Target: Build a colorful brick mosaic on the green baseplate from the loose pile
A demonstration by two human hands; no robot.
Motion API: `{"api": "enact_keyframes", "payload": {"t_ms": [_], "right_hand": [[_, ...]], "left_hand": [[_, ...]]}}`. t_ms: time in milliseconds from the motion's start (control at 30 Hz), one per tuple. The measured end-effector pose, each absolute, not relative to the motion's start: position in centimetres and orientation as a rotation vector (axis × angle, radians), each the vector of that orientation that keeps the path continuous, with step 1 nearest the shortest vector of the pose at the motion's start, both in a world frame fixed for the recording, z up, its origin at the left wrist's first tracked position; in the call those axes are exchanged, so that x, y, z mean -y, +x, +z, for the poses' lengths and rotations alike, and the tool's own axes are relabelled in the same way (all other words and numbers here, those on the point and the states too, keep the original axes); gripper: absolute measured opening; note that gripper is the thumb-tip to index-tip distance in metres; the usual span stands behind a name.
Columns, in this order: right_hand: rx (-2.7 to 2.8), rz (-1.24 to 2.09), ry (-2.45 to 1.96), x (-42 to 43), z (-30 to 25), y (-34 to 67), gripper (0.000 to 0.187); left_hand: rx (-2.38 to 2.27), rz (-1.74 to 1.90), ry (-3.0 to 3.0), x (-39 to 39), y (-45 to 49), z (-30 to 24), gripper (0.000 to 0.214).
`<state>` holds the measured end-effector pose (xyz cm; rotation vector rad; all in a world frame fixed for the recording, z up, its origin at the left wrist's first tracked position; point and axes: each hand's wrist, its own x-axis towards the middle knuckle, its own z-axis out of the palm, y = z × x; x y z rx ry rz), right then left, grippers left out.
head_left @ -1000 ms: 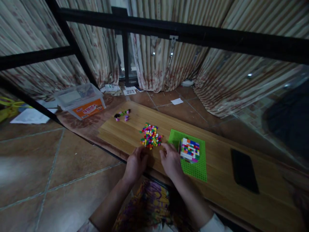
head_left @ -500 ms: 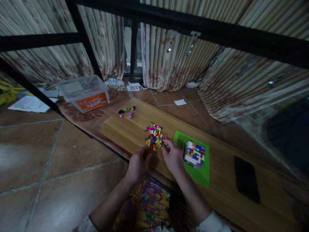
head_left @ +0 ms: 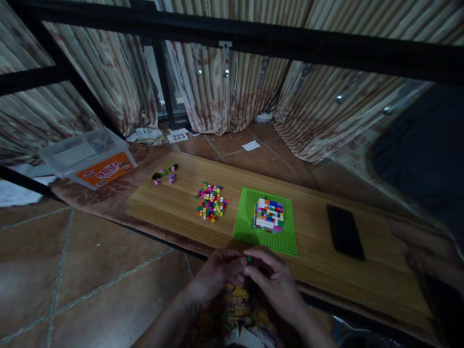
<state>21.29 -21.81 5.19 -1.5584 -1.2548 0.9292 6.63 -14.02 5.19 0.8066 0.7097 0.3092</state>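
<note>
My right hand (head_left: 277, 280) pinches a small green toy brick (head_left: 249, 259) between thumb and forefinger, near the front edge of the table. Pressed close beside it, my left hand (head_left: 222, 270) has its fingers closed; what they hold, if anything, is hidden. Beyond the hands lies a green studded baseplate (head_left: 246, 227). On it stands a block built of many coloured bricks (head_left: 268, 214), white, blue, red and other colours mixed on top. To the left is a loose pile of small coloured bricks (head_left: 212, 202) on the wooden table (head_left: 181, 222).
Black, green and purple pieces (head_left: 166, 172) lie at the table's far left. A black phone (head_left: 345, 232) rests on the right side. A clear plastic box (head_left: 90, 157) with an orange label stands beyond the left end. At the right edge, another person's hand (head_left: 424, 251) shows dimly.
Both hands have drawn back from the brick pile towards my body and come together, with a green brick now in the right fingers. The view has turned to the right.
</note>
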Motion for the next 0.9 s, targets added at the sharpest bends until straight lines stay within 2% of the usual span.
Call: {"api": "enact_keyframes", "payload": {"t_ms": [133,400,633,767,900], "right_hand": [[1.131,1.074,-1.416,23.5,5.4,22.4,0.017],[0.799,0.999,-1.351,24.5,4.8,22.8,0.006],[0.514,0.780,-1.413,23.5,4.1,24.9,0.012],[0.525,0.568,-1.533,21.8,3.2,27.0,0.019],[0.578,0.510,-1.608,20.2,2.0,27.9,0.025]], "left_hand": [[-0.677,0.201,0.938,14.4,7.3,5.6,0.030],[-0.665,0.145,0.891,14.7,9.6,6.2,0.033],[-0.707,0.194,0.779,14.6,11.2,5.3,0.030],[-0.861,0.265,0.816,14.3,11.5,4.7,0.028],[-0.912,0.300,0.879,14.0,11.6,4.4,0.025]]}}
